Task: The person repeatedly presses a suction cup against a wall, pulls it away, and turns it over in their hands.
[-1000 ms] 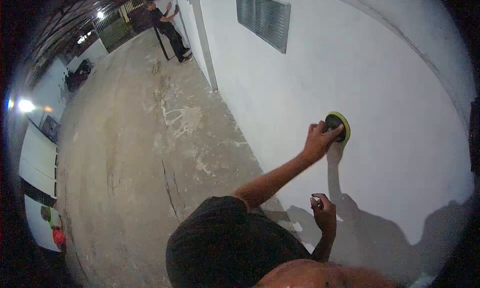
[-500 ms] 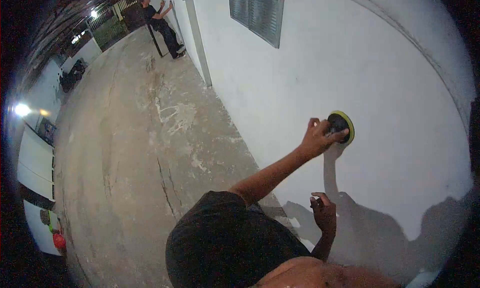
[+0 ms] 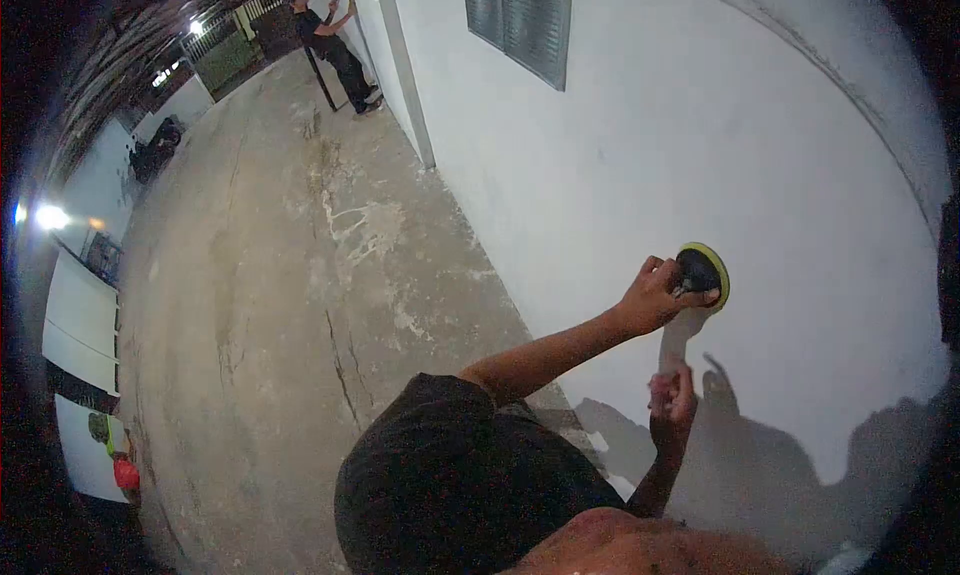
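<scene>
My left hand (image 3: 652,297) is closed around a round sanding pad (image 3: 704,277), black on its back with a yellow-green rim. The pad's face is against the white wall (image 3: 800,205), and what lies under it is hidden. Lower down, my right hand (image 3: 674,393) is raised in front of the wall with loosely curled fingers. One finger reaches upward, and I see nothing held in it. Shadows of my arms and body fall on the wall below and to the right of the pad.
A louvred window (image 3: 520,25) is set in the wall above. Stained, cracked concrete floor (image 3: 260,305) runs along the left. Farther off, a co-worker in dark clothes (image 3: 340,50) stands with hands near the wall. A bright lamp (image 3: 52,217) shines at the far left.
The pad in my left hand has moved slightly down and right in the view. My right hand has risen closer to it. The camera has shifted a little.
</scene>
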Action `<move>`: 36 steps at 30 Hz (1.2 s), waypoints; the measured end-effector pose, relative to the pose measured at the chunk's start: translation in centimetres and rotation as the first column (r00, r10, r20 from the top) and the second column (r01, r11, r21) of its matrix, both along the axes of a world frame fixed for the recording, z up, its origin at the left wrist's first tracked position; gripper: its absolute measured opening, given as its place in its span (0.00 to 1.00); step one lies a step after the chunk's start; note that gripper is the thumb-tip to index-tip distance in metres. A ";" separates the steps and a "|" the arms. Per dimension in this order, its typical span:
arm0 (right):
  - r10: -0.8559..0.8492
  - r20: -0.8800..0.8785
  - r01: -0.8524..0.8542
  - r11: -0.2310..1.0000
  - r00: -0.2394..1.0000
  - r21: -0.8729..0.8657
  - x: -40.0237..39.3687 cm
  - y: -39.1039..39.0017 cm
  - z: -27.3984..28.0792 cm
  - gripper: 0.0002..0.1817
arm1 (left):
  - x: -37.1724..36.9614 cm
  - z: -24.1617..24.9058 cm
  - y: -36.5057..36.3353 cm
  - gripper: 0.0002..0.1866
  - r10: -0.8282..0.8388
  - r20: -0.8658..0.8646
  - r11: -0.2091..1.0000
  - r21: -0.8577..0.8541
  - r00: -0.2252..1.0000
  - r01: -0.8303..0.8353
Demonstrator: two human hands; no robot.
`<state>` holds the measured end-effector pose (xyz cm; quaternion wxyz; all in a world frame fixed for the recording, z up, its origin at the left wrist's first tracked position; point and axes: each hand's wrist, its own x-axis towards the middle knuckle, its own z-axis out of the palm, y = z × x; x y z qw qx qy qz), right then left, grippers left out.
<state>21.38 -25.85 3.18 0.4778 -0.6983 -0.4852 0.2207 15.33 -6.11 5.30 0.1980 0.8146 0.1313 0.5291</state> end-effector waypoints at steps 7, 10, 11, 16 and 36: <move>0.009 0.008 -0.010 0.977 1.000 0.215 -1.4 5.9 6.2 0.26 | -1.6 -1.7 0.7 0.21 0.045 -0.193 0.957 0.290 0.980 0.014; -0.006 0.006 0.005 0.987 1.000 0.162 -2.0 7.3 7.6 0.27 | -2.7 -1.6 1.2 0.21 -0.030 -0.194 0.973 0.220 0.981 0.073; -0.032 -0.032 0.036 0.988 0.999 0.152 -2.1 7.8 7.9 0.27 | -3.0 -1.4 1.4 0.21 -0.071 -0.230 0.980 0.164 0.971 0.110; -0.103 0.222 0.051 0.972 0.970 0.229 -1.0 10.0 6.8 0.25 | -4.8 -0.5 3.1 0.17 -0.132 -0.298 0.965 0.181 0.945 0.192; -0.185 0.015 0.182 0.974 0.983 0.134 -4.6 23.2 4.8 0.13 | -23.6 -9.2 14.3 0.16 -0.207 -0.287 0.888 -0.456 0.935 0.057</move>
